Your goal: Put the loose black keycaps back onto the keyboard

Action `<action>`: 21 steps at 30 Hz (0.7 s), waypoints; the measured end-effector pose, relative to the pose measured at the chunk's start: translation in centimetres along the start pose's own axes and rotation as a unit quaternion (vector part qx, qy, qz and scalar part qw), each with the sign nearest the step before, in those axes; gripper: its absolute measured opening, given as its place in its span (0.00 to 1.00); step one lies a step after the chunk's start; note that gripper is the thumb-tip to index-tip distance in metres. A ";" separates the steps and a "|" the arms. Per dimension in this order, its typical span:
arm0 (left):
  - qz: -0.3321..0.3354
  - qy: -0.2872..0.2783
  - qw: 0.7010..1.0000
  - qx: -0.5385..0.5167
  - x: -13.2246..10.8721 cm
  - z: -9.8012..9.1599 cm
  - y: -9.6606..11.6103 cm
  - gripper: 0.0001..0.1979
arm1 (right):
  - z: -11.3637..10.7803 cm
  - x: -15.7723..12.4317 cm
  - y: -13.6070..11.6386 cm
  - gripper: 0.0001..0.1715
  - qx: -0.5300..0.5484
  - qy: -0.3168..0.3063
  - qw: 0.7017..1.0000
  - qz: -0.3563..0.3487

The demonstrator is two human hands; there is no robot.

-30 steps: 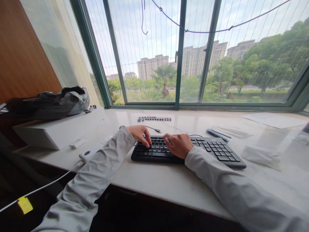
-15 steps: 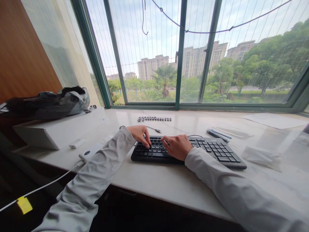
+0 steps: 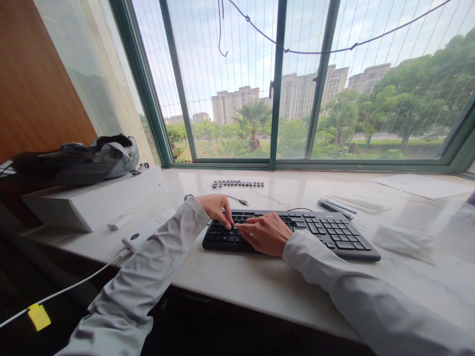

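A black keyboard [image 3: 345, 240] lies on the pale marble-like surface, with some keycaps absent from its left and middle part. My left hand [image 3: 217, 207] is over its left side, fingertips pinched together at a key; a small dark piece seems to be between them, too small to name. Beside it my right hand [image 3: 265, 232] rests over the keyboard, its fingers drawn together and their tips nearly touching the left fingertips. What the right fingers hold, if anything, is hidden. Loose black keycaps [image 3: 237, 184] are lined up in rows behind the keyboard.
A cable plug [image 3: 243, 201] lies behind the keyboard. On the left are a white box [image 3: 92, 200] with a dark bag-like item on it and a white device [image 3: 135, 240] with a cord. Pens [image 3: 336, 207], plastic bags [image 3: 404, 240] and paper [image 3: 419, 185] lie right.
My right hand has moved left and slightly down, bringing its fingertips to those of my left hand. The left hand has barely moved.
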State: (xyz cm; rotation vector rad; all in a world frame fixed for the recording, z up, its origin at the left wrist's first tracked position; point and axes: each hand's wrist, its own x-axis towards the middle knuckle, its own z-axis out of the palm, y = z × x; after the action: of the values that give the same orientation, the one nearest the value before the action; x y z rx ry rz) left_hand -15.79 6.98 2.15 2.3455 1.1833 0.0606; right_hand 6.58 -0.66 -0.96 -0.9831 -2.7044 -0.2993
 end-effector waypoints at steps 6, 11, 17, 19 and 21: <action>-0.004 -0.006 1.000 0.012 0.1 -0.1 0.0 0.19 | 0.5 0.1 -0.4 0.25 0.004 -0.011 1.000 -0.013; -0.006 -0.018 1.000 0.004 0.6 0.0 -0.6 0.21 | 0.6 0.2 -0.3 0.24 0.010 -0.011 1.000 -0.009; -0.012 -0.023 0.999 0.020 1.9 0.0 -2.2 0.24 | 0.5 0.5 -0.5 0.26 0.021 -0.015 1.000 -0.001; -0.014 -0.043 0.999 0.023 2.1 -0.1 -2.1 0.22 | 0.5 0.6 -0.6 0.26 0.023 -0.011 1.000 -0.004; -0.021 -0.059 0.998 0.023 2.2 -0.3 -1.8 0.22 | 0.4 0.7 -0.6 0.26 0.022 -0.006 1.000 -0.008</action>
State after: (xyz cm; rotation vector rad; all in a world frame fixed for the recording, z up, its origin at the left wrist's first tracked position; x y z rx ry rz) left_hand -15.80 9.67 1.17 2.3276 1.1880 -0.1204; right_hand 5.58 -0.59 -1.21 -0.9537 -2.7179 -0.2359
